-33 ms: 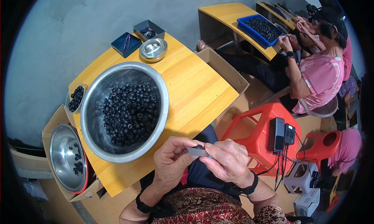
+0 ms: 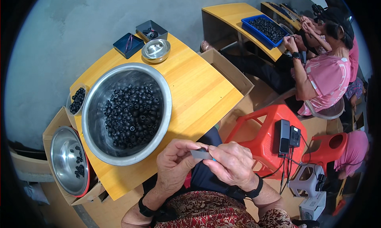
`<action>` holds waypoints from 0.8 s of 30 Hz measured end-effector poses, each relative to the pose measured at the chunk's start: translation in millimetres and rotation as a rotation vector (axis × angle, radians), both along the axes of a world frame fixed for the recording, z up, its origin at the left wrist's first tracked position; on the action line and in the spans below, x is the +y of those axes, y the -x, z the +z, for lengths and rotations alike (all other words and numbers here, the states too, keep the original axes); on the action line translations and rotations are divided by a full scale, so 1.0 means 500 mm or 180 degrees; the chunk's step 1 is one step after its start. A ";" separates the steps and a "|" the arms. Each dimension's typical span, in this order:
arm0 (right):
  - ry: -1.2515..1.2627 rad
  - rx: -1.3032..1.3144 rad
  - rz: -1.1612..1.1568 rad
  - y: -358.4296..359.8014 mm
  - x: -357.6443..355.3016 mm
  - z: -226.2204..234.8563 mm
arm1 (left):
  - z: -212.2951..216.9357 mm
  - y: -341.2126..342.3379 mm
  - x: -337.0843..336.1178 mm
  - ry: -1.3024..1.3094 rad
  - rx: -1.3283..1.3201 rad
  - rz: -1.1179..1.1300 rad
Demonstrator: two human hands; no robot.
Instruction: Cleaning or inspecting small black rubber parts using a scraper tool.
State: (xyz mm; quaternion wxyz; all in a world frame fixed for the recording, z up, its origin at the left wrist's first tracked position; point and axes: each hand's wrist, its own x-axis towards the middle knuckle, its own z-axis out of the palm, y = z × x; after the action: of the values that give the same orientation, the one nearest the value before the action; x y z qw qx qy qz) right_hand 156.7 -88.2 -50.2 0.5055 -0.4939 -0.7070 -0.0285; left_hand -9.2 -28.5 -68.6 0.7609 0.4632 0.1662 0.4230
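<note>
My left hand (image 2: 177, 160) and my right hand (image 2: 233, 161) meet over my lap, fingertips closed in pinches. Between them is a thin, flat grey blade-like strip (image 2: 201, 154), with a speck of blue by my right fingers. Just behind the strip shows a small black rounded piece (image 2: 203, 149), mostly hidden by fingers. The left fingers appear to pinch the black piece and the right fingers the strip. Beyond my left hand, a large metal basin (image 2: 166, 121) on the wooden table (image 2: 198, 83) holds many small black ring-like pieces (image 2: 133, 115).
A clear tub (image 2: 81, 87) of black pieces, a lidded metal bowl (image 2: 156, 49) and two dark trays (image 2: 127, 45) stand on the table. Left is another metal basin (image 2: 59, 156) in a carton. Right are a red stool (image 2: 262, 129) with black devices, and co-workers (image 2: 323, 79) seated at tables.
</note>
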 end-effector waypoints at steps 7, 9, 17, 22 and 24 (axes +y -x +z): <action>0.0004 0.0042 0.0011 -0.001 0.002 -0.007 | 0.003 -0.003 -0.004 0.0059 0.0028 0.0082; -0.0006 -0.0002 0.0043 -0.003 0.002 -0.011 | 0.003 -0.002 -0.003 0.0084 0.0049 0.0095; 0.0034 -0.0242 -0.0043 -0.001 0.001 -0.013 | -0.007 -0.003 0.001 0.0421 0.0067 0.0110; 0.0021 -0.0482 -0.0120 -0.003 0.000 -0.005 | -0.012 -0.005 0.000 0.0636 0.0121 0.0076; 0.0063 -0.0567 -0.0160 -0.003 0.000 -0.002 | -0.013 -0.004 0.000 0.0687 0.0139 0.0066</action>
State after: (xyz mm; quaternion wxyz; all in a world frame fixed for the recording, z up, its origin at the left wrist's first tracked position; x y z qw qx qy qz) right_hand 158.0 -88.2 -51.4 0.4348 -0.5120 -0.7367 -0.0780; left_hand -7.0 -28.3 -75.0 0.7981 0.3859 0.2321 0.4004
